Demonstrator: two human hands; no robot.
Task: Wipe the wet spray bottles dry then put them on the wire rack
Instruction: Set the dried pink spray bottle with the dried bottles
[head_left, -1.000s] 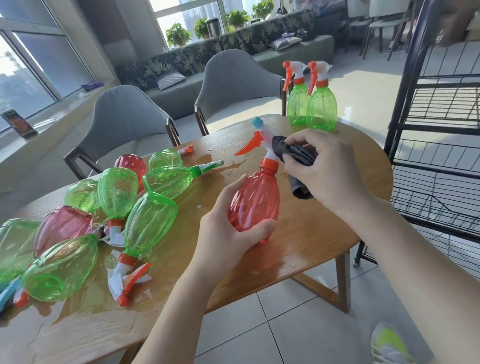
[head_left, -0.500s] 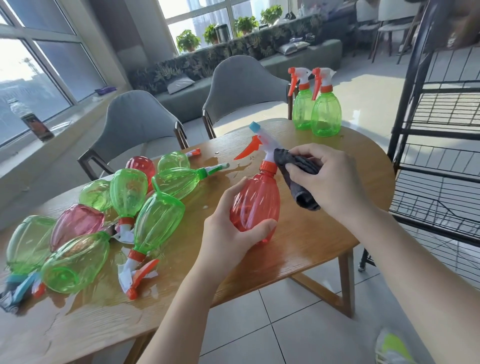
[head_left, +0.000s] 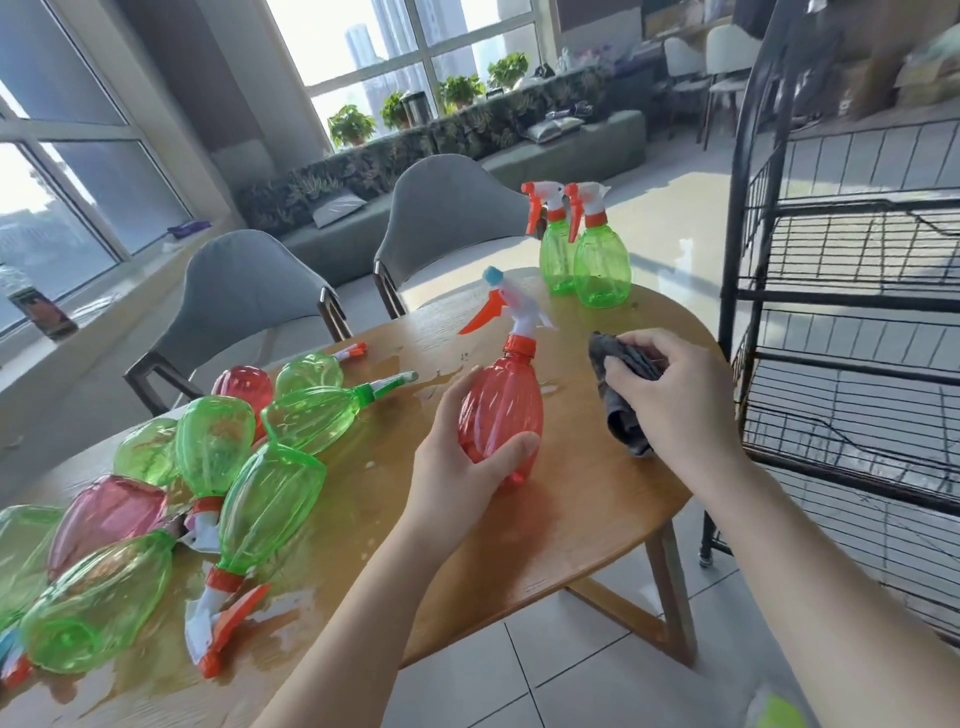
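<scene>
A red spray bottle (head_left: 501, 410) is held upright by the left hand (head_left: 457, 467) above the near part of the wooden table (head_left: 597, 525); the fingers (head_left: 457, 395) are curled round the far side of its ribbed body and the thumb is pressed across the lower front. Its white sprayer head, with an orange trigger and a blue nozzle tip, is pointed to the left. Just to the right of the bottle, and apart from it, a dark grey cloth (head_left: 621, 387) is gripped in the right hand (head_left: 675, 395), whose fingers are clenched over the bunched fabric, a fold of which is left hanging below the hand. Two green spray bottles (head_left: 587, 260) are stood upright side by side, touching, at the far edge of the table. On the left part of the table a heap of green and red bottles (head_left: 249, 467) is laid on its side, some resting on others, with water pooled on the wood around and beyond it. A black wire rack (head_left: 841, 312) is seen at the right, just beside the table edge, its shelves bare of bottles. Two grey chairs (head_left: 249, 301) are drawn up on the far side of the table.
</scene>
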